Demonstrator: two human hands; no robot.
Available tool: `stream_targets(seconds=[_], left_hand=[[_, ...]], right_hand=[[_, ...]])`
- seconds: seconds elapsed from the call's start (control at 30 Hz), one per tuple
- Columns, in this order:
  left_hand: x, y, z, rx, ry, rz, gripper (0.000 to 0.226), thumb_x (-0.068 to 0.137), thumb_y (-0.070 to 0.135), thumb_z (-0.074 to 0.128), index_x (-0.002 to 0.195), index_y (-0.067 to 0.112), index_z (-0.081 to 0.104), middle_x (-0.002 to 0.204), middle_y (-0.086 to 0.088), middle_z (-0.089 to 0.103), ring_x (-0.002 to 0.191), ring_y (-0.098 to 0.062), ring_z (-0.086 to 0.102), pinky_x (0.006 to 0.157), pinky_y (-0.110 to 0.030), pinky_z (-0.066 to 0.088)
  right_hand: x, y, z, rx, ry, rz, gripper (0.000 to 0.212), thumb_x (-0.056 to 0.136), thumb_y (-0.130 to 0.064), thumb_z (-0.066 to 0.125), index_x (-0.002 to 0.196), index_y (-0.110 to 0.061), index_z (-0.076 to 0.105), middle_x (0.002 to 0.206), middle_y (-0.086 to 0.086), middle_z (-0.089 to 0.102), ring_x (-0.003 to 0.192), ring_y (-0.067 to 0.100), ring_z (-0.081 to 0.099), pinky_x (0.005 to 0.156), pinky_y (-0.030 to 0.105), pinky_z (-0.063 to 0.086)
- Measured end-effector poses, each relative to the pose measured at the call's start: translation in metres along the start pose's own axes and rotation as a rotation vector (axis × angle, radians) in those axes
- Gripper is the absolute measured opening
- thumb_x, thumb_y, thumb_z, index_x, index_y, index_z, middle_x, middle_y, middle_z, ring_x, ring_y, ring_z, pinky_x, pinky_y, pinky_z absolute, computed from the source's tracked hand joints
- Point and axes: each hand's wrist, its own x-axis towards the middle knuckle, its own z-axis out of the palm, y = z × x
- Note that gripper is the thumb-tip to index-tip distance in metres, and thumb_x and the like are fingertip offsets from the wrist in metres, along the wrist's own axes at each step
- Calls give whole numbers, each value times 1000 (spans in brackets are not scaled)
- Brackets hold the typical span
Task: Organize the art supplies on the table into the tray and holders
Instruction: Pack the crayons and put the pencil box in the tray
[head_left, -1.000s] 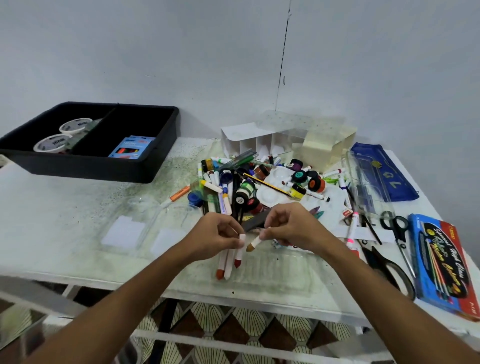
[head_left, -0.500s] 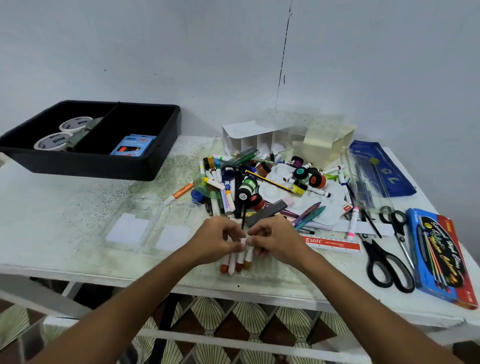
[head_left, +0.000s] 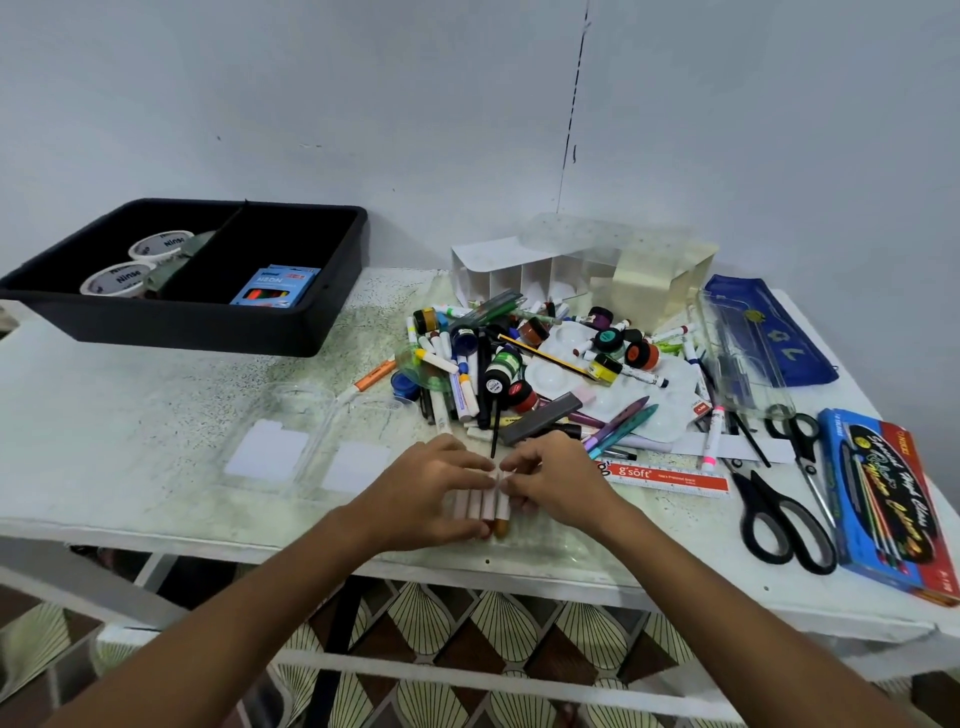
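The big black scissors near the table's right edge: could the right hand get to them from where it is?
Probably yes. The big black-handled scissors lie flat with nothing on top, but the right hand holds the bundle of white markers with the left hand.

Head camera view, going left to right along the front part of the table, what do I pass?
Clear holders → left hand → markers → right hand → red ruler → black scissors → blue pencil box.
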Motion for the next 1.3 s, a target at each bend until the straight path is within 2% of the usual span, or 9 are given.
stream_targets(seconds=[0.07,0.17,0.3,0.5,0.73,0.97,1.1,1.3], left_hand=[[-3,0,1,40,-3,51,58,77,65,60,115,22,70,128,6,63,117,-16,50,87,-42,49],[-6,3,0,68,-50,66,67,75,72,58,119,23,68,132,6,60,123,-15,48,89,-36,44],[-7,2,3,99,-41,86,66,75,72,57,118,22,68,131,5,61,121,-15,51,86,-35,46],[-8,1,7,108,-10,94,62,76,68,60,120,24,65,131,4,60,118,-15,53,85,-34,45],[-10,1,9,122,24,119,58,78,65,56,119,24,66,131,2,60,119,-17,52,88,-37,46],[-11,-2,10,94,34,96,57,81,64,57,122,25,64,134,4,57,123,-15,47,93,-37,45],[-13,-7,8,42,131,45,48,86,58,54,115,22,68,124,2,62,117,-14,52,88,-41,50],[-11,-30,-9,34,231,-80,42,85,51,54,110,21,71,113,7,66,109,-9,53,86,-38,49]], right_hand=[[-1,-2,1,-46,16,-20,16,84,-8,71,100,-2,74,73,5,68,55,4,61,59,19,53],[-2,-4,1,-79,21,-21,17,82,-8,73,97,-1,74,80,7,68,69,16,64,70,31,57],[-5,-4,4,-123,31,-22,13,79,-9,75,89,-1,74,81,6,66,73,18,64,71,37,57],[-11,-6,10,-235,80,-66,12,83,-13,68,92,-6,75,92,7,69,78,14,59,68,26,51],[-24,-3,9,-327,100,-92,18,85,-24,66,101,-17,72,97,-1,66,88,12,57,75,30,51],[-25,-5,8,-329,77,-91,20,88,-27,64,105,-18,70,99,-1,65,90,13,56,77,31,51],[-21,-7,4,-312,82,-117,19,90,-26,62,105,-17,70,97,-2,65,85,12,58,76,31,52],[3,-11,-12,-317,84,-235,15,90,-20,60,99,-17,71,93,-4,62,84,11,56,76,33,51]])
